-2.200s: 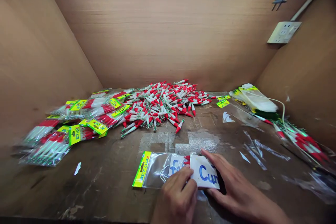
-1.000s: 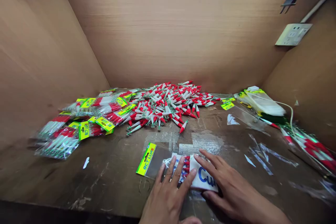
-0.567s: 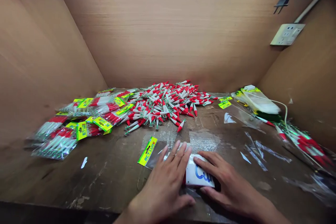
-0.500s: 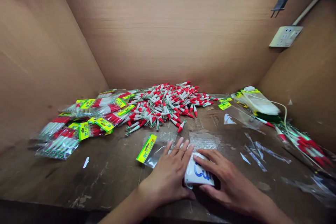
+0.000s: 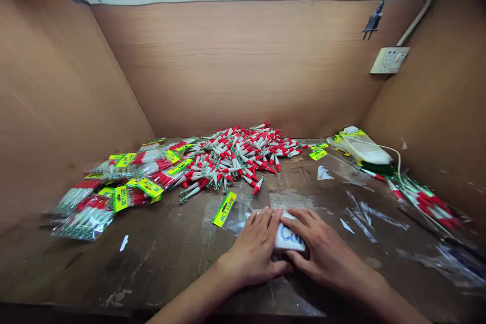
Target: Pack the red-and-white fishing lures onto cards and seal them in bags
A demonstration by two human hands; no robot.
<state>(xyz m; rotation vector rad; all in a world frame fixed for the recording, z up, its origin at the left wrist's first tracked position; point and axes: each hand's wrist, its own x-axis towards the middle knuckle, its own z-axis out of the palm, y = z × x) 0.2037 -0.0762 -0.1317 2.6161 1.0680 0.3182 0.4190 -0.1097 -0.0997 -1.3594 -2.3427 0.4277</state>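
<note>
A white block (image 5: 289,238) with blue handwriting lies on the worktable close in front of me, partly covered by my hands. My left hand (image 5: 258,243) is wrapped over its left part, the fingers close together on top and the thumb at the near edge. Around the right side is my right hand (image 5: 317,240), fingers bent over the top and thumb low at the front. From beneath my left fingers a clear bag (image 5: 237,217) sticks out to the left, with a yellow "BCT LURE" header (image 5: 225,209). Whatever the bag holds is hidden.
A heap of loose red and white lures (image 5: 231,157) is at the back. Packed lures (image 5: 91,215) are piled left. To the right are a stack of bags (image 5: 366,149), plastic strips (image 5: 360,215) and more lures (image 5: 429,200). A plug (image 5: 372,23) hangs near a socket (image 5: 390,59).
The bag's header has swung more upright and shifted slightly right. My left fingers have drawn closer together, and both hands sit nearer each other on the block. The camera has tilted up, showing the lamp.
</note>
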